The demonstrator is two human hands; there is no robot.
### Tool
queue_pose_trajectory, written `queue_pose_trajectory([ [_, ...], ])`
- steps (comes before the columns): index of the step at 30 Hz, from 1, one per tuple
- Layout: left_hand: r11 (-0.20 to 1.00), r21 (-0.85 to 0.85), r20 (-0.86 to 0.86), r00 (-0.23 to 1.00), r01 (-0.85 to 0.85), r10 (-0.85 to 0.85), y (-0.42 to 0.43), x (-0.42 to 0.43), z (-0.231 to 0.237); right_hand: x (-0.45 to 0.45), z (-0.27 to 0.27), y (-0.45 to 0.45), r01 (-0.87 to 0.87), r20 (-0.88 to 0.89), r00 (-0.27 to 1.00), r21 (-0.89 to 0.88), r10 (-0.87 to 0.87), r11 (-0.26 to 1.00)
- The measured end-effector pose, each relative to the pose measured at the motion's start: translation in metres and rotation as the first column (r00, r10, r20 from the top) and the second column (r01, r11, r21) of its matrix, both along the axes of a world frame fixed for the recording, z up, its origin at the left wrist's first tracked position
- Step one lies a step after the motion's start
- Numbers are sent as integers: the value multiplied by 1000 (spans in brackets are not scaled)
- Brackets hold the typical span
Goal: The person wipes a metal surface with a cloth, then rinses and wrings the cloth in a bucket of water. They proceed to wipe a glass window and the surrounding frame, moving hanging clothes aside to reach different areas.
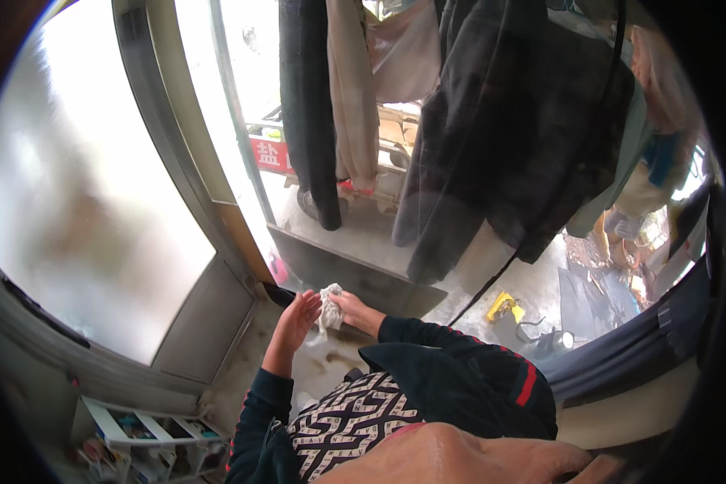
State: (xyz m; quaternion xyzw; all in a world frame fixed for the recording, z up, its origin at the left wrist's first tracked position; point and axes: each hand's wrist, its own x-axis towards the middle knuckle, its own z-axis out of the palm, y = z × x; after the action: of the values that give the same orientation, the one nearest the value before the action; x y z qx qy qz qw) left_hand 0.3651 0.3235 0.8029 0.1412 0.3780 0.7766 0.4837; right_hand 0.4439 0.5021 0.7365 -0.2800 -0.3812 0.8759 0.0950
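A crumpled white cloth (pixel 331 308) is bunched in my right hand (pixel 352 307), with its lower end hanging loose. My left hand (pixel 303 314) is raised just beside the cloth, its palm turned towards it and its fingers extended. Whether the left fingertips touch the cloth cannot be told. Both hands are in front of the low dark panel (pixel 351 272) at the foot of a large window, over a stained pale floor (pixel 314 363).
On the left stands a frosted-glass door (pixel 97 199) in a grey frame. Dark trousers (pixel 311 121) and other garments hang beyond the window. A white shelf rack (pixel 151 432) holding several things is at the lower left. Dark curtain cloth (pixel 623 351) hangs at the right. Outside lies a yellow object (pixel 504 307).
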Motion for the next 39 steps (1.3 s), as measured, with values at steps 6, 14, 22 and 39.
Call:
queue_pose_trajectory([
  [6,992,129,351,935,-6,-40,-19,-96,-13,-71,36,-66,-242,-329,937,-359,120,901],
  [14,997,-4,423,903,80,-71,3,-159,-22,-114,111,-47,164,-342,939,408,-17,898],
  [22,824,290,74,847,487,-526,64,-146,59,-132,135,28,184,-125,980,865,-154,467],
  [39,919,-19,-339,862,393,-376,113,-264,83,-150,534,202,-29,-215,977,-108,-5,-994],
])
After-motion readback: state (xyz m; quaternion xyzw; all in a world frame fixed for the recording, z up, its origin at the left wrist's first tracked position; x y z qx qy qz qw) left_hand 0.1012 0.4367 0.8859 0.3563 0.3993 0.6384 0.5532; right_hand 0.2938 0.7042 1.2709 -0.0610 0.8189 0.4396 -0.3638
